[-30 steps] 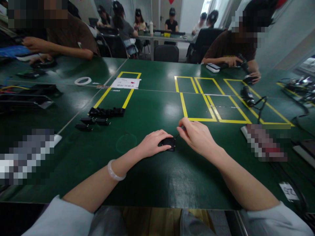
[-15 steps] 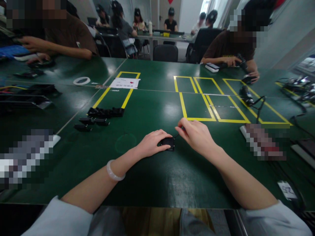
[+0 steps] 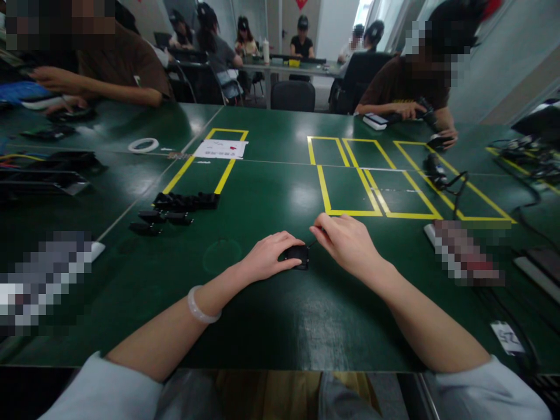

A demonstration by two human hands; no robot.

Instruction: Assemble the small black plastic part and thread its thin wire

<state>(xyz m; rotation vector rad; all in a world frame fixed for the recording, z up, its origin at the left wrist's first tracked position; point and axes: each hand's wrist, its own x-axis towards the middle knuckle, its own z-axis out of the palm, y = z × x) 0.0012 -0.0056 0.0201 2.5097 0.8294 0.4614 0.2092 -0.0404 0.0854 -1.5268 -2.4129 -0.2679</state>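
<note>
On the green table just in front of me lies a small black boxy part (image 3: 298, 256). My left hand (image 3: 275, 254) grips it from the left, thumb on the near side and fingers over the far side. To its right, my right hand (image 3: 345, 240) is closed in a pinch. A thin dark rod or wire (image 3: 312, 242) runs from those fingertips to the part's right corner; its kind is too small to tell. Several similar black parts (image 3: 161, 218) lie to the left, close to a row of black pieces (image 3: 186, 201).
Yellow tape outlines (image 3: 354, 213) mark the table ahead. A white paper (image 3: 221, 149) and a tape roll (image 3: 143, 145) lie at the far left. Blurred-out devices rest on both sides, with cables (image 3: 520, 326) at right. Co-workers sit across the table, one handling a black device (image 3: 437, 141).
The whole view has shifted very slightly. Both hands keep the same hold, and the black part stays in place on the table.
</note>
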